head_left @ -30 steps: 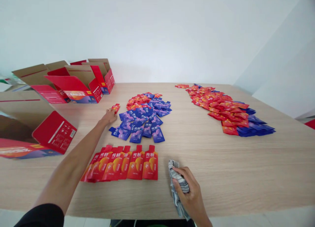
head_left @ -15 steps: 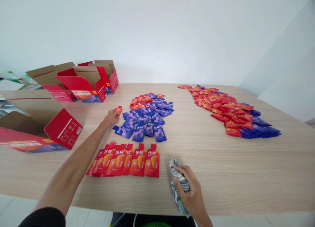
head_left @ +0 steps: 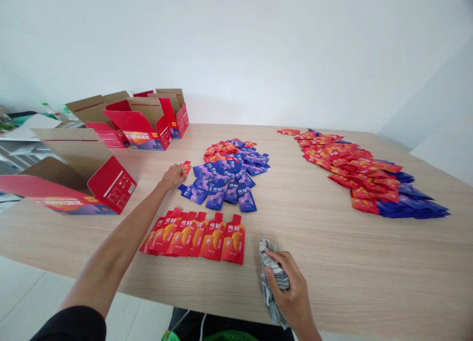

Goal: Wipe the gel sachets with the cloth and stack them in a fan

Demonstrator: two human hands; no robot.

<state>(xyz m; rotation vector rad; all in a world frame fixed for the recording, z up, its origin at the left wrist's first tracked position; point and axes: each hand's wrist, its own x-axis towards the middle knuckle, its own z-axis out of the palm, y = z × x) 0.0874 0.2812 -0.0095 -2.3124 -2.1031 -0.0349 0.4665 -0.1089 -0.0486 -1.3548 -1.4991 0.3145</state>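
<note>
Left hand (head_left: 172, 177): arm outstretched, fingers bent and at the near-left edge of a single red pouch (head_left: 186, 167); fingertips partly hidden, so whether they grip it or merely touch it cannot be told. The pouch lies left of the central pile, beyond the front row.

Right hand (head_left: 290, 289): half curled, thumb and fingers closed about a crumpled striped cloth (head_left: 272, 272), grey and white, at the table's near edge.

Front row (head_left: 232, 240): red pouches with orange fruit print, laid face up, overlapping towards the left, necks pointing away from the person; located between the left forearm and the cloth.

Central pile (head_left: 225, 181): blue pouches spread in front, red ones mostly behind; just right of the single pouch.

Right-hand heap (head_left: 351, 163): long bank of red pouches, blue ones showing along its right side and near end; well apart from the central pile.

Small red group (head_left: 288, 131): flat near the back edge, just left of the heap's far end.

Near box (head_left: 114, 186): red carton, flaps up, at left.

Far boxes (head_left: 144, 134): similar open cartons, clustered at the back left.

Table (head_left: 314, 222): pale wood-grain top, bearing all the above.
</note>
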